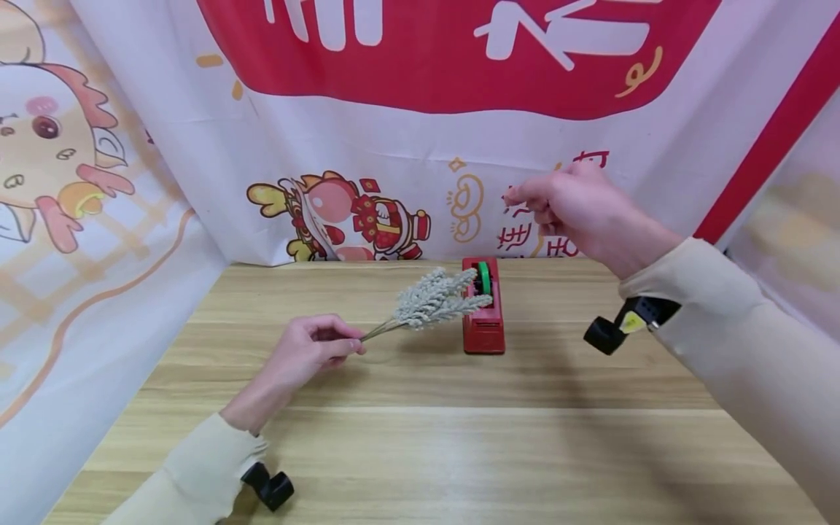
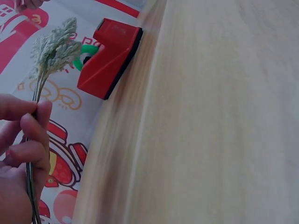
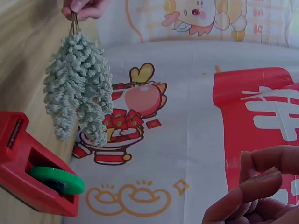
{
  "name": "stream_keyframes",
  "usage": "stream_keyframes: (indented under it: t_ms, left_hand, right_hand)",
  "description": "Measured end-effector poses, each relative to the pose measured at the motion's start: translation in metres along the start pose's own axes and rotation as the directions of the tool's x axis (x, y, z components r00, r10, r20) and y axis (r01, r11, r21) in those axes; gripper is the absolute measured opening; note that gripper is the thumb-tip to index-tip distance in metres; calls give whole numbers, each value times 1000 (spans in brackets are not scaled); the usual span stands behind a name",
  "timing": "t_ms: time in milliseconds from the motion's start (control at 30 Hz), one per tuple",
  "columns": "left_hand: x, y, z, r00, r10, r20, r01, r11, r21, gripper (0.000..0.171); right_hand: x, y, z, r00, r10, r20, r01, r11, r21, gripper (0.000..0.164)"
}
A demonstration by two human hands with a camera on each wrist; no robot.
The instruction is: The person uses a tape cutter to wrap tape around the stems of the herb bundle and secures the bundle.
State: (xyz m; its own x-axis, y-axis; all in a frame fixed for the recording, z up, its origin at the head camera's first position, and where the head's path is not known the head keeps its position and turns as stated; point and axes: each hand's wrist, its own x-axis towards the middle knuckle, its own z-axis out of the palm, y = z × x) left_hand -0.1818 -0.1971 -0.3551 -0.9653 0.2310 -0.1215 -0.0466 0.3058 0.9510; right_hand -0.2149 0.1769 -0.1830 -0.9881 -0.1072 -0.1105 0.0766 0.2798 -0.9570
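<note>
My left hand point(image 1: 321, 343) pinches the thin stems of a bunch of pale grey-green dried flowers point(image 1: 433, 299) between thumb and fingers. The fluffy heads point right and overlap a red tape dispenser point(image 1: 484, 335) in the head view. A green tape roll point(image 3: 56, 180) sits in the dispenser's slot. Raised at the right, well above the table, my right hand point(image 1: 584, 211) has its thumb and index finger brought together. At that fingertip a small, faint piece of clear tape point(image 3: 232, 163) shows in the right wrist view.
The wooden table point(image 1: 433, 452) ends at the back against a white printed cloth point(image 1: 407, 138) with red shapes and cartoon figures. Another patterned cloth point(image 1: 125, 306) hangs along the left side. Black camera mounts sit on both wrists.
</note>
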Motion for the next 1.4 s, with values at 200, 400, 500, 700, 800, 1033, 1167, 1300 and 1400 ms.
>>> stream_keyframes:
  t_ms: [200, 400, 500, 700, 800, 1033, 1167, 1300, 1400]
  left_hand:
    - [7, 14, 19, 979, 117, 165, -122, 992, 20, 21]
    - [14, 29, 50, 947, 196, 255, -219, 973, 66, 21]
    - [17, 35, 65, 941, 204, 270, -235, 968, 89, 21]
    - [22, 40, 87, 935, 231, 271, -273, 953, 130, 20]
    - [25, 43, 95, 931, 249, 265, -299, 939, 169, 18]
    - [31, 48, 113, 926, 273, 261, -328, 923, 199, 10]
    - [33, 49, 121, 926, 281, 251, -334, 921, 201, 9]
    - [34, 47, 123, 936, 273, 223, -321, 921, 222, 9]
    - [34, 44, 124, 943, 259, 210, -306, 923, 235, 9]
  right_hand:
    - [4, -4, -2, 1000, -5, -11, 5, 999, -40, 27]
    - [2, -6, 2, 1000, 7, 0, -7, 999, -36, 30]
    - [-1, -6, 6, 1000, 2, 2, -2, 1000, -26, 25]
    - [-9, -3, 14, 1000, -1, -5, 1, 999, -49, 20]
    - [-15, 0, 17, 1000, 6, -19, -8, 996, -84, 24]
    - [-28, 11, 19, 999, 33, -25, -35, 997, -76, 35]
    - [-36, 20, 20, 999, 41, -18, -42, 999, -33, 35]
    - [-43, 30, 24, 999, 46, -11, -46, 999, 5, 34]
    - [-50, 37, 28, 999, 39, -14, -39, 999, -5, 33]
